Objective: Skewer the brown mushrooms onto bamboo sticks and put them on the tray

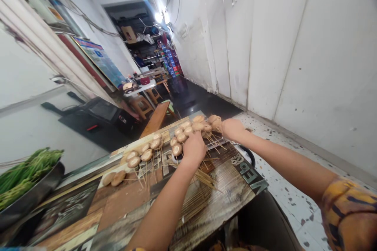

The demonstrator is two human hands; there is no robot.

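Note:
Skewered mushrooms [198, 126] with pale scored caps lie bunched at the far right end of the table, their sticks pointing toward me. Over the near side of this bunch is my left hand [194, 148], its fingers curled down and their tips hidden. My right hand [232, 129] is closed at the bunch's right edge, against the mushroom caps there; what its fingers grip is hidden. More skewered mushrooms [146, 153] lie in groups to the left. Bare bamboo skewers [206, 178] rest on the tabletop just right of my left wrist.
The wood-patterned table [123, 204] reaches toward me. At the left stands a metal basin [35, 192] of green vegetables [26, 170]. Beyond the table are a wooden bench [157, 117], stools [141, 106] and a white table [141, 87]. A white wall [265, 47] runs along the right.

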